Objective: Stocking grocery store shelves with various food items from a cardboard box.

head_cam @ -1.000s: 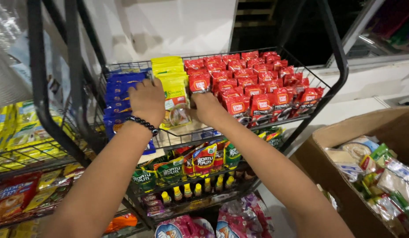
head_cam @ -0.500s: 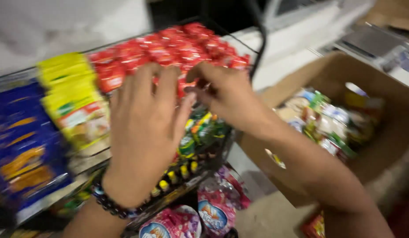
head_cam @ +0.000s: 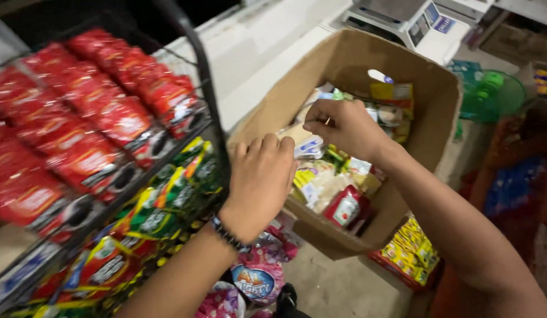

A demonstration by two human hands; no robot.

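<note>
My left hand (head_cam: 258, 182), with a dark bead bracelet at the wrist, hovers with curled fingers over the near left rim of an open cardboard box (head_cam: 438, 118). My right hand (head_cam: 344, 126) reaches into the box from the right. Its thumb and fingers are pinched together just above the mixed snack packets (head_cam: 326, 182) that fill the box. A blue and white packet (head_cam: 308, 147) lies between the two hands. What the right fingertips hold, if anything, is hidden.
A black wire rack (head_cam: 208, 100) stands at the left, with red packets (head_cam: 108, 118) on top and green and yellow ones (head_cam: 167, 206) below. Pink bags (head_cam: 255, 277) and a yellow multipack (head_cam: 412, 250) lie low by the box. A white machine (head_cam: 403, 17) sits behind.
Both hands have left the packets on the rack's top shelf and swung right to the cardboard box. The view has turned with them.
</note>
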